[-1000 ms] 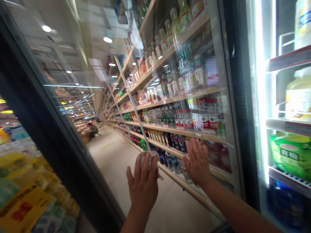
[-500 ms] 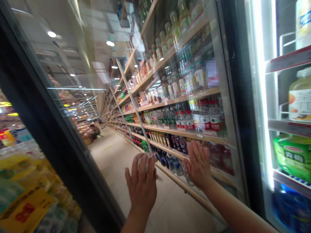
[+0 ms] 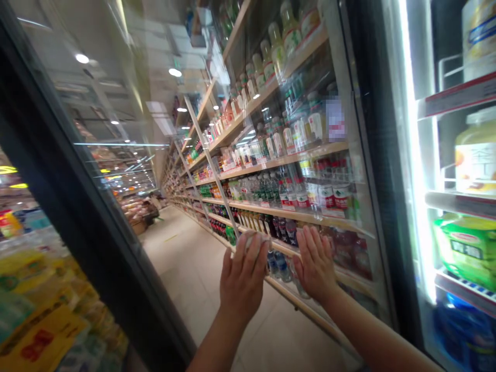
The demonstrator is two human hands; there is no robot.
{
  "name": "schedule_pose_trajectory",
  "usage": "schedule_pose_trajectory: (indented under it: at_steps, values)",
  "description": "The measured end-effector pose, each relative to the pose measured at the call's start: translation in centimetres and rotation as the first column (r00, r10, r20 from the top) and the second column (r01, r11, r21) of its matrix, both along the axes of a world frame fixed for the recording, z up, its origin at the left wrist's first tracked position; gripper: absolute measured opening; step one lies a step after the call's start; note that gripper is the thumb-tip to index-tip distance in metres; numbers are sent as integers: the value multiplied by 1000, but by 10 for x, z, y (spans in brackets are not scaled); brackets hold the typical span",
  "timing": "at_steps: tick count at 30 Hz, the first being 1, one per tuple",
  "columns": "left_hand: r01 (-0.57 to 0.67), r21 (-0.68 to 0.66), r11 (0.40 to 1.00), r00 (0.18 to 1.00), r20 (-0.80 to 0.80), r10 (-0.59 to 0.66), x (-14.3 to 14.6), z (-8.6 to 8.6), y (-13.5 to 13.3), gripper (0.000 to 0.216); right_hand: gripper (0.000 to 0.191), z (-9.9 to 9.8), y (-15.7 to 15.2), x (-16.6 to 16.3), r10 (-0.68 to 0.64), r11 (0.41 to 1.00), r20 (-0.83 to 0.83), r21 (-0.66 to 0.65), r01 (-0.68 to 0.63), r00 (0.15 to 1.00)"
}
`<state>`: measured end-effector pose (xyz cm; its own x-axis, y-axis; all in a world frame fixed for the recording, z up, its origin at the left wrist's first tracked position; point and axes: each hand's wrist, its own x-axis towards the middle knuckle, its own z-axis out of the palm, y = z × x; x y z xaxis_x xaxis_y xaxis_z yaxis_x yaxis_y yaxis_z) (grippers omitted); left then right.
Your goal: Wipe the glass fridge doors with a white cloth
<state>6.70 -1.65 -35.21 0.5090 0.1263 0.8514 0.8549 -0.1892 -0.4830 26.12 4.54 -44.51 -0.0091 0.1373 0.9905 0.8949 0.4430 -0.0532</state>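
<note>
A glass door with a black frame [image 3: 79, 206] stands in front of me at a slant. My left hand [image 3: 244, 274] presses a crumpled white cloth [image 3: 252, 238] to the pane; most of the cloth is hidden under the fingers, so its exact kind is unclear. To its right, my right hand [image 3: 315, 266] rests against the glass with its fingers stretched out and nothing in it. Bottles behind or reflected in the pane show around both hands.
At the right, a lit cooler holds a juice bottle [image 3: 476, 157], a green pack [image 3: 461, 250] and something blue [image 3: 461, 323] on shelves. Stacked yellow packages [image 3: 34, 274] with a price sign [image 3: 42, 336] stand at lower left. Shelves of bottles line the aisle floor [image 3: 166, 248].
My left hand has moved right and slightly up across the glass with the cloth, closer to my right hand. The right hand has stayed almost in place.
</note>
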Motion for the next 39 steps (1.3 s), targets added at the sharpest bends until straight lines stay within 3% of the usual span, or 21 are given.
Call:
schedule_pose_trajectory:
  at_steps: [2, 5, 7, 12, 18, 20, 24, 30, 34, 36, 39]
  values:
    - [-2, 22, 1000, 998, -56, 3, 6, 18, 3, 51, 71, -1, 1, 1, -2, 1000, 1, 1, 2, 1000]
    - [-56, 94, 994, 998, 46, 52, 14, 48, 7, 54, 72, -1, 1, 1, -7, 1000, -5, 7, 7, 1000]
    - [-57, 81, 995, 996, 69, 52, 20, 54, 9, 54, 71, -1, 1, 1, -3, 1000, -5, 11, 3, 1000]
    - [41, -19, 999, 974, -222, -44, 24, 38, 10, 48, 70, 0, 0, 1, 16, 1000, 1, 7, -16, 1000]
    - [-82, 107, 991, 995, 59, 76, 2, 56, 5, 58, 71, 0, 0, 2, 7, 1000, 6, 7, -7, 1000]
    - [-52, 74, 996, 999, 13, 51, -1, 45, 4, 56, 70, -1, 0, 2, 4, 1000, 12, 7, -4, 1000]
    - [3, -42, 999, 974, -226, -12, -8, 22, 0, 49, 70, -1, 0, 2, 4, 1000, 15, 15, -4, 1000]
    - [-99, 49, 994, 994, 57, 96, -19, 21, -4, 61, 70, -2, 1, 1, 15, 1000, 10, 27, -15, 1000]
    - [0, -60, 998, 980, -199, -12, -17, 3, -3, 53, 69, -1, -3, 1, 21, 999, 9, 24, -21, 1000]
    - [-1, -48, 999, 970, -244, -11, -20, 7, -3, 50, 69, 5, -6, 4, 31, 999, -3, 36, -31, 1000]
    - [-85, 48, 995, 995, -55, 88, -25, 24, -5, 54, 69, 26, -7, 9, 45, 996, -18, 73, -44, 999]
